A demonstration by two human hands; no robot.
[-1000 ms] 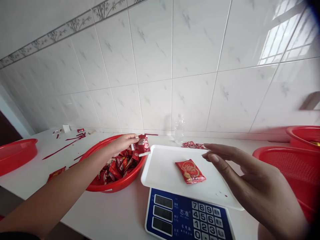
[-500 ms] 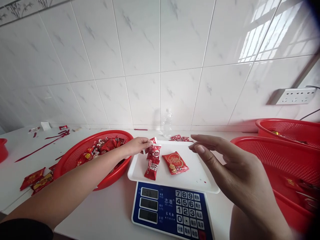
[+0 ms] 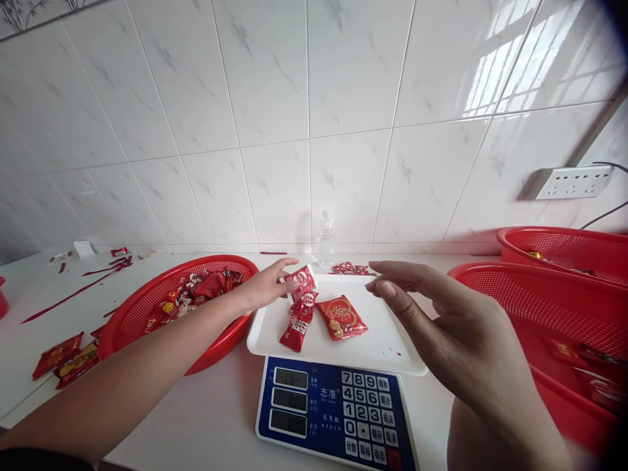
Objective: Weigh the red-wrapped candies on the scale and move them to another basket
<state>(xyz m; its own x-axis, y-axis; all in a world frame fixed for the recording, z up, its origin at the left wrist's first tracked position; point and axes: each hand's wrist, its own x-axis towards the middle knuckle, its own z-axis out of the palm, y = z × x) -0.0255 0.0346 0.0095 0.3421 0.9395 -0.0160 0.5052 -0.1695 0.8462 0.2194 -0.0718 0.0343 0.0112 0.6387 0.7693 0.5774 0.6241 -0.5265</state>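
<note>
My left hand [image 3: 265, 285] is over the left side of the white scale tray [image 3: 338, 353], index finger lifted and apart from the thumb. A small red-and-white snack packet [image 3: 303, 279] lies tilted right at its fingertips. Below that are two more red packets, one a wrapped snack [image 3: 294, 330], overlapping in a column. A larger square red packet [image 3: 342, 318] lies flat in the middle of the tray. My right hand [image 3: 451, 327] hovers at the tray's right side, fingers stretched and thumb a little apart, holding nothing. The blue scale panel [image 3: 333, 415] faces me.
Left of the tray stands a red basket [image 3: 115, 340] filled with packets; more packets [image 3: 78, 363] lie beside it. Red baskets [image 3: 490, 281] stand at right. A clear bottle [image 3: 326, 241] and flat red packets [image 3: 346, 268] are behind the tray, near the tiled wall.
My left hand's fingers have spread from a pinch, and the upper packet has tilted onto the ones below. My right hand holds about the same pose. The view has shifted slightly.
</note>
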